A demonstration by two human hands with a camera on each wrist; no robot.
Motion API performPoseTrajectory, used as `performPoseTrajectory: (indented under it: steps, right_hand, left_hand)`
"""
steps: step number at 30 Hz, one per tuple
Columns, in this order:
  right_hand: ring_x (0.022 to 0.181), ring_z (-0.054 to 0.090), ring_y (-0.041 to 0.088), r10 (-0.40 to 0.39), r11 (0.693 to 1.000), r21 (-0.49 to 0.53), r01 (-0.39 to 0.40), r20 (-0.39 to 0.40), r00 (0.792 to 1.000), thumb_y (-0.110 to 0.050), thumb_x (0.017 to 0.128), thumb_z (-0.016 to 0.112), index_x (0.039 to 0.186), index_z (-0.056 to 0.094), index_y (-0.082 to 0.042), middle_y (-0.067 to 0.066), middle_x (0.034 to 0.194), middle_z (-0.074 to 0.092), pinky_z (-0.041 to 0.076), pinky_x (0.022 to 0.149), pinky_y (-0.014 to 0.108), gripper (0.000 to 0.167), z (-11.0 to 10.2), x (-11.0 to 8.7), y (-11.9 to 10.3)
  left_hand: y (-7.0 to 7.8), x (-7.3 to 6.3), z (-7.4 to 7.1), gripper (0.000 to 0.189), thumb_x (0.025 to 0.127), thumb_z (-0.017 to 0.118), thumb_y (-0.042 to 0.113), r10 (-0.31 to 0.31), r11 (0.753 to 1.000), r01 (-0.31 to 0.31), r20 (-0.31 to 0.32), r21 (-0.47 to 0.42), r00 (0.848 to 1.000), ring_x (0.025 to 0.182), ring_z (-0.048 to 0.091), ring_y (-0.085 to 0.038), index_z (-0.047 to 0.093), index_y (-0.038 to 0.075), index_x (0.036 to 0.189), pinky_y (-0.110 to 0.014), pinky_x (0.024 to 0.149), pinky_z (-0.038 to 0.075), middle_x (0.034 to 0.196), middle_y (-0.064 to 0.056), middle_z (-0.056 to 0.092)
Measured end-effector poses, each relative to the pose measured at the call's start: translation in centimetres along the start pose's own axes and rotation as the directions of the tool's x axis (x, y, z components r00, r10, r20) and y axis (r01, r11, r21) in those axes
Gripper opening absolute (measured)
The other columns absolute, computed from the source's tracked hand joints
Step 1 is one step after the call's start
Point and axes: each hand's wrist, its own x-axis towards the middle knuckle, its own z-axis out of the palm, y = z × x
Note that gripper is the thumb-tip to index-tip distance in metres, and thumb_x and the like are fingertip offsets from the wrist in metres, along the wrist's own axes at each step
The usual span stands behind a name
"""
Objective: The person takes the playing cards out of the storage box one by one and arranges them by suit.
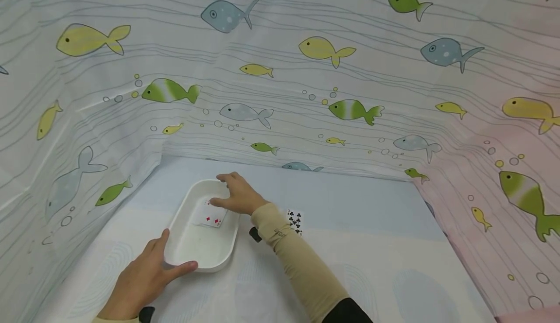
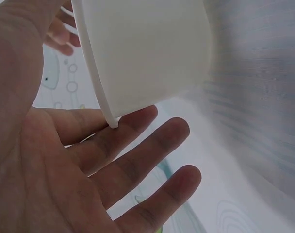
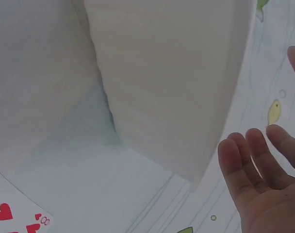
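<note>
Pale table (image 1: 385, 264), white tray (image 1: 201, 250), long axis pointing away

Tray (image 1: 199, 251) on the tabletop (image 1: 372, 206), cloth (image 1: 288, 126) behind at 12 o'clock
At least one playing card (image 1: 205, 214) lies in the tray toward 12 o'clock; the left hand (image 1: 142, 277) is at the tray's 8 o'clock, the right hand (image 1: 239, 195) between 1 and 2, another card (image 1: 295, 220) on the tabletop at 3.

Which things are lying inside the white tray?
Inside the tray lies at least one playing card, with red diamonds at its near end. The right hand blocks part of the tray's right side; what is beneath it cannot be seen.
</note>
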Motion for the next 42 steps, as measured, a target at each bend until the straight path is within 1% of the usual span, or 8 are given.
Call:
performPoseTrajectory:
  steps: [9,14,16,19,23,29,36,42]
  right_hand:
    - [0.121,0.058,0.015,0.025,1.0,-0.004,-0.025,0.036,0.999,-0.049,0.091,0.073,0.15,0.049,-0.016,0.001,0.139,0.055,0.05,0.096,0.023,0.071,2.2,0.7,1.0]
    - [0.132,0.049,0.013,0.023,0.987,-0.159,-0.009,0.085,0.996,-0.051,0.089,0.075,0.151,0.048,-0.022,0.0,0.146,0.051,0.041,0.108,0.027,0.074,2.9,0.8,1.4]
    - [0.136,0.045,0.015,0.001,0.967,-0.255,0.025,0.1,0.995,-0.055,0.087,0.075,0.151,0.048,-0.022,0.001,0.147,0.05,0.037,0.112,0.027,0.077,3.1,0.8,1.4]
    - [0.137,0.044,0.015,-0.02,0.918,-0.392,0.065,0.118,0.993,-0.063,0.083,0.074,0.151,0.049,-0.023,0.001,0.144,0.052,0.033,0.114,0.027,0.082,3.6,0.9,1.4]
    - [0.133,0.048,0.014,0.0,0.867,-0.494,0.065,0.132,0.991,-0.07,0.081,0.072,0.151,0.048,-0.026,-0.001,0.142,0.055,0.033,0.114,0.028,0.086,4.2,1.0,1.3]
    - [0.134,0.049,0.015,0.038,0.829,-0.556,0.051,0.147,0.988,-0.071,0.081,0.071,0.152,0.047,-0.026,-0.001,0.143,0.055,0.03,0.117,0.032,0.087,4.9,1.3,1.2]
    - [0.135,0.05,0.014,0.084,0.819,-0.573,0.031,0.173,0.981,-0.067,0.079,0.074,0.153,0.045,-0.028,-0.005,0.143,0.057,0.026,0.119,0.035,0.089,4.9,1.3,0.8]
    - [0.131,0.053,0.013,0.073,0.81,-0.585,0.032,0.155,0.985,-0.065,0.079,0.076,0.151,0.048,-0.028,-0.007,0.139,0.06,0.029,0.117,0.035,0.085,5.1,1.2,0.8]
  left_hand:
    - [-0.2,0.0,0.1,0.131,0.077,0.064,0.082,0.001,1.0,-0.001,-0.003,0.003,1.0,0.112,0.057,-0.048,0.016,-0.012,0.155,-0.063,0.083,0.048,0.144,-0.037,0.037]
    - [-0.3,0.2,0.1,0.132,0.077,0.062,0.083,-0.001,1.0,0.001,-0.001,0.006,1.0,0.114,0.056,-0.049,0.016,-0.012,0.155,-0.064,0.084,0.047,0.144,-0.038,0.037]
    - [-0.3,0.2,0.2,0.132,0.076,0.062,0.083,0.0,1.0,0.0,-0.003,0.005,1.0,0.114,0.055,-0.05,0.016,-0.012,0.155,-0.064,0.084,0.047,0.144,-0.038,0.037]
    - [-0.3,0.2,0.2,0.132,0.076,0.062,0.083,0.007,1.0,-0.007,-0.009,0.003,1.0,0.114,0.056,-0.05,0.017,-0.012,0.155,-0.064,0.084,0.047,0.144,-0.037,0.038]
    - [-0.3,0.2,0.2,0.131,0.077,0.062,0.083,0.009,1.0,-0.009,-0.008,0.0,1.0,0.114,0.056,-0.049,0.017,-0.011,0.156,-0.064,0.085,0.047,0.144,-0.037,0.038]
    - [-0.2,0.2,0.1,0.132,0.076,0.063,0.083,-0.002,1.0,0.002,-0.013,0.005,1.0,0.114,0.056,-0.05,0.016,-0.012,0.156,-0.064,0.084,0.047,0.144,-0.037,0.038]
    - [-0.3,0.0,0.0,0.13,0.077,0.064,0.082,0.008,1.0,-0.008,-0.024,0.006,1.0,0.114,0.056,-0.05,0.017,-0.011,0.156,-0.064,0.084,0.047,0.144,-0.036,0.039]
    - [-0.3,-0.1,0.1,0.129,0.077,0.064,0.081,0.018,1.0,-0.018,-0.039,0.001,0.999,0.112,0.057,-0.05,0.018,-0.01,0.156,-0.063,0.082,0.048,0.142,-0.036,0.041]
